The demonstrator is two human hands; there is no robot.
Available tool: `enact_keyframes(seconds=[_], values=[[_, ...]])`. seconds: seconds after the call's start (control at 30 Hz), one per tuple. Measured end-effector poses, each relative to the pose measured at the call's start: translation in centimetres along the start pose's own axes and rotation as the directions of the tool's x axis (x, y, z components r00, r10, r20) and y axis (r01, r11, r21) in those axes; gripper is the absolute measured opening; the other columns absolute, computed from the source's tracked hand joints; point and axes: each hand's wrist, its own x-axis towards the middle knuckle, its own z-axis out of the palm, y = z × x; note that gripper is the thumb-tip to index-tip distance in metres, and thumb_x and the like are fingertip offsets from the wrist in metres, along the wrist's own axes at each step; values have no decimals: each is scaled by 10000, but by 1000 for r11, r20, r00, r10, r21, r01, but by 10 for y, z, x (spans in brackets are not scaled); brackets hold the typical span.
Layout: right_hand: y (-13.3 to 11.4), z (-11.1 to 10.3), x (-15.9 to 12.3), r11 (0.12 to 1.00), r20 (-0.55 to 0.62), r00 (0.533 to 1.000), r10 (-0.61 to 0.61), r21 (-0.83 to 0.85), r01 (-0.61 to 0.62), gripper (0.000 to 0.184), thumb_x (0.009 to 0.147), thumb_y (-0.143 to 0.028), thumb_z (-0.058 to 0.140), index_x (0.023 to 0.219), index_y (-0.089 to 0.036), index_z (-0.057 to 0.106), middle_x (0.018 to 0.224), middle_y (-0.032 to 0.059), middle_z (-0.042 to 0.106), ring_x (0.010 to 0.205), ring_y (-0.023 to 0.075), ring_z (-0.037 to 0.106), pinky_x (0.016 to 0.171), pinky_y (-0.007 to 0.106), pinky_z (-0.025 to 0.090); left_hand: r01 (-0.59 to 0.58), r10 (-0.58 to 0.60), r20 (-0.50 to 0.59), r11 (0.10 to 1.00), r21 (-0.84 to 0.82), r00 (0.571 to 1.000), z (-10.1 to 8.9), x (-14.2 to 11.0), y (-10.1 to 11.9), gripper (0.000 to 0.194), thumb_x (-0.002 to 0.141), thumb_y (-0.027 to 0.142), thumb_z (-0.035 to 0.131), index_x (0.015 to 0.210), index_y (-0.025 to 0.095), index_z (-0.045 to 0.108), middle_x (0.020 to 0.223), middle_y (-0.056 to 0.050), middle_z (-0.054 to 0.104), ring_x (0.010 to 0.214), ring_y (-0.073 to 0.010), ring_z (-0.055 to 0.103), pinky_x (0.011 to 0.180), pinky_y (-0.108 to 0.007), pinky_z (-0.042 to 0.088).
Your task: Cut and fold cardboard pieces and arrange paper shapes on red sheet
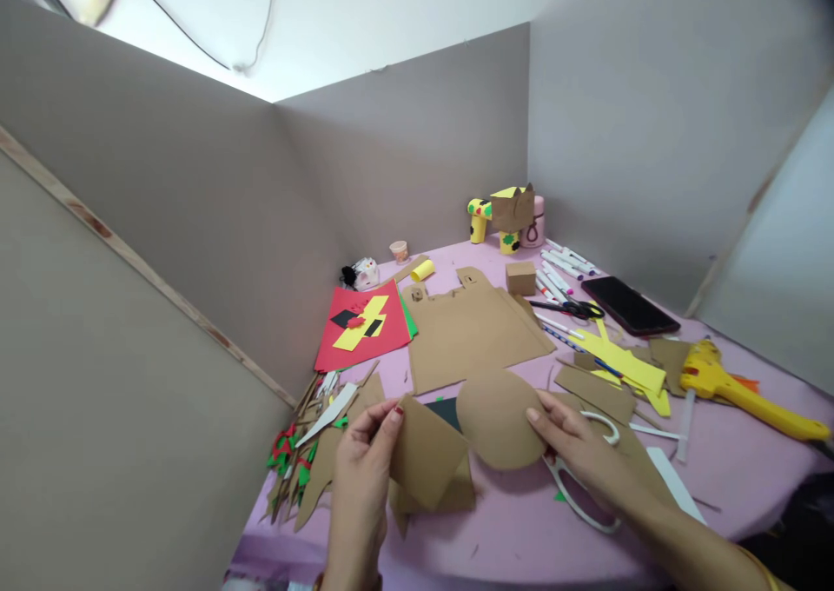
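In my left hand (370, 452) is a square-cornered piece of brown cardboard (426, 452), pinched at its left corner between thumb and fingers. My right hand (573, 439) grips the right edge of a round cardboard disc (500, 419). Both pieces are held side by side above the purple tablecloth, close together. Beneath the left piece lies more folded brown cardboard (461, 491), and a dark sheet (444, 412) shows between the two. White-handled scissors (586, 508) lie under my right hand, their blades mostly hidden.
A large cardboard sheet (475, 335) lies beyond my hands. Red paper (332, 335) and scraps (319, 478) are on the left. Rightward are a yellow glue gun (749, 391), a phone (629, 304), black scissors (579, 308) and markers (560, 265). Grey partitions (417, 148) enclose the table.
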Motion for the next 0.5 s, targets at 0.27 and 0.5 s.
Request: enact_keyframes(seconds=[0.27,0.5], values=[[-7,25,-8,998,362,932,12,48,-32,348,856,-449,490,1138,-266,577,810,15,641,781,206,584,768,331,454,-160,122,168,957,240,978,32,-1,-44,257,728,384,600,852,170,669,882,-82,684,851,-220,605,786,-337,455],[-2,25,-2,973,391,919,-51,228,-44,354,829,-384,562,1136,-209,570,977,59,673,899,229,610,794,346,469,-39,43,150,999,-30,988,24,-1,-60,529,634,408,701,1096,185,569,1142,-135,606,1049,-252,559,892,-382,425]])
